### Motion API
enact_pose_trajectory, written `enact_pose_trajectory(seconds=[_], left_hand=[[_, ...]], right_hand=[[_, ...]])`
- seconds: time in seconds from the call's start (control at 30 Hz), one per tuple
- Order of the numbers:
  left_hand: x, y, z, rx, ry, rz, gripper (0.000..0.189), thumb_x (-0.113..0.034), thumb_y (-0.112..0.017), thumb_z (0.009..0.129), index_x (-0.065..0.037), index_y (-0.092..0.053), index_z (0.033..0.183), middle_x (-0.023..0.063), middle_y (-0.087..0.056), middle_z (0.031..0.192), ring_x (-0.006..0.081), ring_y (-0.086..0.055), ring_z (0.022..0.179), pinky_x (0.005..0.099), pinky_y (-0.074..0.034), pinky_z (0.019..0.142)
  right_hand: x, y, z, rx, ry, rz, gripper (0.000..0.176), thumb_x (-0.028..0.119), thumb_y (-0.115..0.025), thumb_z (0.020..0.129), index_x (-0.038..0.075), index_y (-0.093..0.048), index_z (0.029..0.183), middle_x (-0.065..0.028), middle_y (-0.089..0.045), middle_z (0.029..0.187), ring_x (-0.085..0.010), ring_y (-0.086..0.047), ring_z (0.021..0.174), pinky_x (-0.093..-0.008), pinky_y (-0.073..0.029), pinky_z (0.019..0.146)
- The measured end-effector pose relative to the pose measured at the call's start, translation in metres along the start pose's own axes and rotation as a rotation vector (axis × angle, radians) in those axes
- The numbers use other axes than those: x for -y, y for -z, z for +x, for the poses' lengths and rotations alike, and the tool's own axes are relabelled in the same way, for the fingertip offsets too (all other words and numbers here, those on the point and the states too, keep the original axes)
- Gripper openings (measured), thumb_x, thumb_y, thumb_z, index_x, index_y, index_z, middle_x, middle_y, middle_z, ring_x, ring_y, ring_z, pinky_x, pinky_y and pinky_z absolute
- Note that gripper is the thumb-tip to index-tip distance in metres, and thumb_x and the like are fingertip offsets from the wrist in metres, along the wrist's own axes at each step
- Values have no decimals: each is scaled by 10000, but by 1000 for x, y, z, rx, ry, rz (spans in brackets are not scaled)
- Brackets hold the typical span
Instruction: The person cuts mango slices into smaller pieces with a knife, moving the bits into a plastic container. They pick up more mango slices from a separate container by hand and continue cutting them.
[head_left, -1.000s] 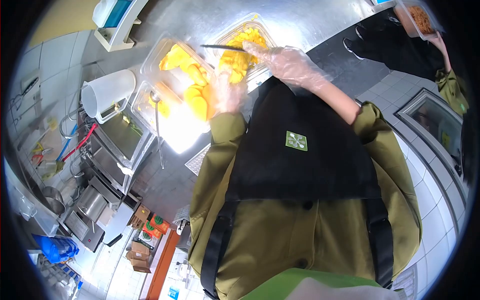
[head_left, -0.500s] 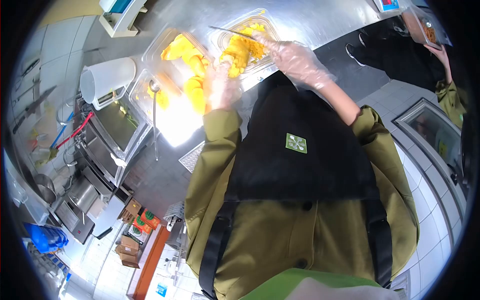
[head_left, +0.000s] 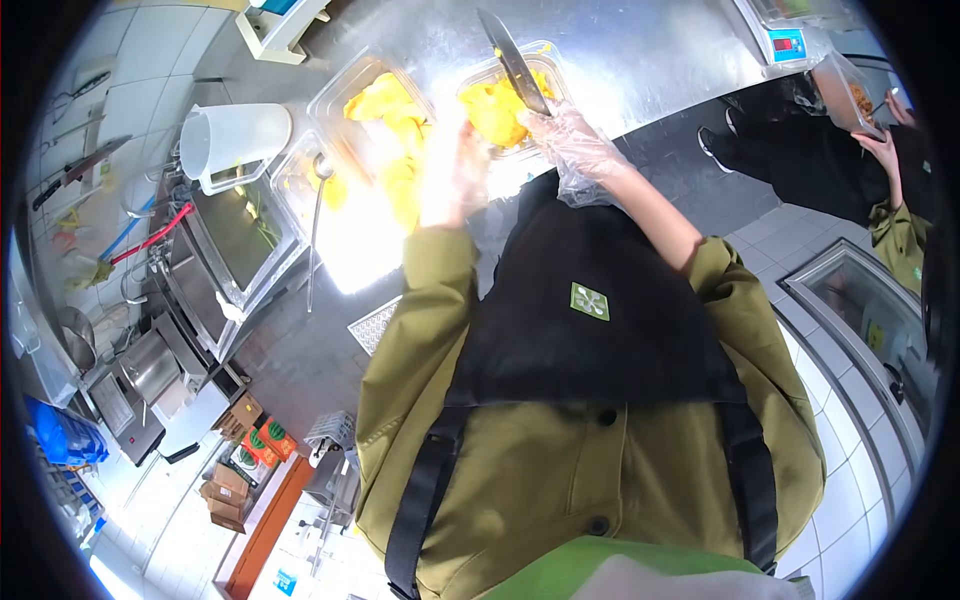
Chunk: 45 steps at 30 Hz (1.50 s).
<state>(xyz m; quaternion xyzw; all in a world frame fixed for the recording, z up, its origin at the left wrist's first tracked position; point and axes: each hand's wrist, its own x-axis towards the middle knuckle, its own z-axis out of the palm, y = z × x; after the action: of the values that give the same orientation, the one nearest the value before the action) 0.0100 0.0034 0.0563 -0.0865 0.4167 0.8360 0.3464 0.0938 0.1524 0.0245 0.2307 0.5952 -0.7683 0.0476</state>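
Note:
My right hand (head_left: 578, 145), in a clear plastic glove, is closed around the handle of a knife (head_left: 517, 68). The broad blade points up and away, over a clear plastic container (head_left: 562, 72). Inside that container is a large yellow fruit piece (head_left: 494, 112) that looks like mango, with smaller bits around it. My left hand (head_left: 455, 175), also gloved, is close to the fruit's left side; glare and blur hide its fingers. Further left, a second clear container (head_left: 322, 100) holds large peeled yellow pieces (head_left: 385, 98).
A long-handled spoon (head_left: 322, 168) rests in a third clear container (head_left: 283, 178) at the left. Beside it stands a white pitcher (head_left: 235, 140). A scale (head_left: 787, 45) is on the steel counter (head_left: 640, 60). At right, another person's hands (head_left: 880, 150) hold a clear tub (head_left: 840, 92).
The knife has swung from nearly level over the fruit to a raised angle with its broad side showing. My left hand has shifted slightly off the fruit. The view has shifted slightly.

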Motion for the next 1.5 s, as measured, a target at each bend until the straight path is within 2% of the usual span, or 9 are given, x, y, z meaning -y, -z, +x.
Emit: enact_pose_trajectory(seconds=[0.23,0.53,0.7,0.8,0.9,1.23,1.33,1.4,1.5], left_hand=[[41,13,-12,-228,60,543,290,-183,-641,914,-17,-587,1146,53,-642,1019,126,-615,879,269,-513,728],[42,24,-1,-294,-236,1321,325,-310,-591,929,-11,-648,1044,99,-660,878,177,-606,747,301,-472,632],[47,31,-5,-47,-879,1664,374,-353,-598,907,4,-616,1016,171,-637,870,312,-606,776,403,-478,676],[28,3,-21,-170,-212,1495,392,-358,-610,897,13,-592,1023,196,-616,838,322,-604,785,411,-479,693],[44,44,-12,-50,-759,1612,422,-360,-624,888,31,-574,1041,199,-611,813,331,-601,751,410,-476,680],[50,50,-21,-110,-674,1774,208,-240,-570,918,-50,-607,993,82,-556,756,240,-570,721,384,-478,627],[32,38,-20,-228,-245,1491,200,-244,-614,866,-76,-616,975,95,-584,785,259,-590,741,392,-488,650],[30,50,-19,108,-790,2016,212,-221,-656,795,-120,-630,980,100,-613,856,287,-598,775,392,-493,664],[34,48,-22,-2,-462,1470,231,-185,-663,755,-158,-645,984,101,-622,924,310,-595,824,407,-490,689]], right_hand=[[-1,-4,-15,-40,58,209,367,181,-521,971,30,-492,1305,-76,-621,1074,-132,-575,960,-263,-470,857],[23,26,-46,55,250,-1057,484,137,-424,952,290,-429,1411,-92,-672,1065,-244,-669,846,-335,-534,733],[24,32,-44,-71,272,-1143,524,92,-427,932,324,-441,1401,-80,-684,1010,-255,-670,749,-365,-535,658],[24,31,-47,-83,587,-1036,534,77,-422,929,319,-439,1405,-76,-686,1023,-255,-668,740,-368,-532,644],[15,26,-49,-10,487,-1058,539,66,-521,878,266,-482,1377,-55,-671,1083,-250,-658,766,-334,-534,652],[1,36,-34,-117,586,-1352,591,30,-525,847,214,-460,1404,58,-657,1161,-122,-621,676,-234,-509,606],[-5,27,-30,-122,821,-1106,589,34,-518,851,217,-456,1407,51,-666,1127,-138,-598,631,-250,-507,594],[0,30,-37,-93,682,-1203,570,37,-499,867,219,-458,1406,34,-660,1144,-151,-620,634,-256,-511,599],[9,32,-32,-100,453,-1377,586,24,-493,856,222,-455,1406,-2,-689,1051,-182,-635,616,-283,-522,579]])
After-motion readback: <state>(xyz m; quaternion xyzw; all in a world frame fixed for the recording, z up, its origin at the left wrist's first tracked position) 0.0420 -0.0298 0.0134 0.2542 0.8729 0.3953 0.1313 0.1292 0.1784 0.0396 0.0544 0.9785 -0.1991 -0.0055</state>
